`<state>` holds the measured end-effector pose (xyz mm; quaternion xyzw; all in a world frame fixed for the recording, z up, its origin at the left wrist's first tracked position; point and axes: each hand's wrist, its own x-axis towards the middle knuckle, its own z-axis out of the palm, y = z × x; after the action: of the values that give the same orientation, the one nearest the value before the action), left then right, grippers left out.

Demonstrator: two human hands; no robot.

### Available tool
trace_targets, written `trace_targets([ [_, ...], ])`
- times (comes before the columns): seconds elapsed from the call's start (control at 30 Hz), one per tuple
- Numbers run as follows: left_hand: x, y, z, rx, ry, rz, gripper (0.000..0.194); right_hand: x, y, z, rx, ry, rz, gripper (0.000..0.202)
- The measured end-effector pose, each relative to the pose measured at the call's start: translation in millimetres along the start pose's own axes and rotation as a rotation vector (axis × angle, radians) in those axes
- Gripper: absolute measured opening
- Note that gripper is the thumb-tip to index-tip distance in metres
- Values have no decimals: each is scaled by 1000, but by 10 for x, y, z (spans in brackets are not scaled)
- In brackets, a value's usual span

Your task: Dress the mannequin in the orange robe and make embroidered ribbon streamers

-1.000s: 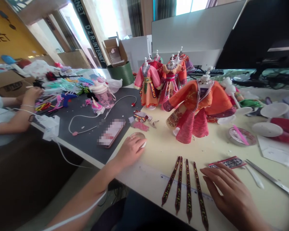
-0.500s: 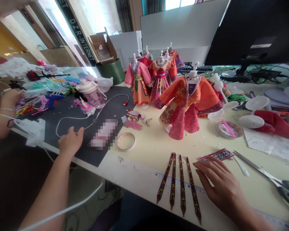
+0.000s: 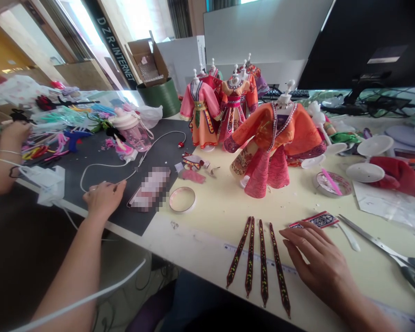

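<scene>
My left hand (image 3: pixel 105 199) is palm down at the edge of the dark mat, a ring on one finger. Its fingers look loosely spread over a white cable (image 3: pixel 96 167), with no object visible in them. A phone with a pixelated face (image 3: pixel 150 189) lies just right of it. My right hand (image 3: pixel 320 258) rests open on the table, fingers slightly bent. Left of its fingertips several dark patterned ribbon strips (image 3: pixel 263 263) with pointed ends lie across a ruler (image 3: pixel 231 248). Partly under its fingers is a red-edged patterned band (image 3: pixel 320 220). Scissors (image 3: pixel 376 242) lie to the right.
Small costumes on white stands, among them an orange robe (image 3: pixel 275 133), stand at the back. Tape rolls (image 3: pixel 182 199), a pink drinking cup (image 3: pixel 133 131) and a monitor (image 3: pixel 370 46) are around. At far left, another person's hand (image 3: pixel 15 133) is near colourful craft stems (image 3: pixel 51 143).
My left hand has turned flatter, its raised fingers lowered over the mat. My right hand stays by the ribbon strips. The view has tilted slightly down.
</scene>
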<state>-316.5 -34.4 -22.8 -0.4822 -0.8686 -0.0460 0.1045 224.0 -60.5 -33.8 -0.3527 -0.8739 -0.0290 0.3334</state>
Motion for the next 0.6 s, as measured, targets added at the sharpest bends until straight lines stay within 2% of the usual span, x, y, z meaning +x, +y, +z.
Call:
trace_targets([
  [0.27, 17, 15, -18, -8, 8, 17, 57, -6, 8, 8, -5, -10, -6, 22],
  [0.33, -32, 94, -30, -41, 109, 23, 53, -10, 13, 12, 1, -9, -4, 22],
  [0.37, -80, 161, -45, -74, 198, 42, 50, -11, 14, 13, 6, -10, -3, 22],
  [0.43, -225, 349, -91, -172, 369, 146, 38, -12, 14, 12, 13, -13, 0, 22],
  [0.5, -424, 591, -158, -283, 427, 320, 26, -11, 15, 11, 14, -20, -6, 23],
  [0.57, -637, 846, -227, -369, 387, 536, 18, -11, 19, 13, 10, -20, -16, 24],
  [0.6, -735, 965, -256, -393, 313, 660, 15, -12, 22, 15, 9, -21, -19, 24],
])
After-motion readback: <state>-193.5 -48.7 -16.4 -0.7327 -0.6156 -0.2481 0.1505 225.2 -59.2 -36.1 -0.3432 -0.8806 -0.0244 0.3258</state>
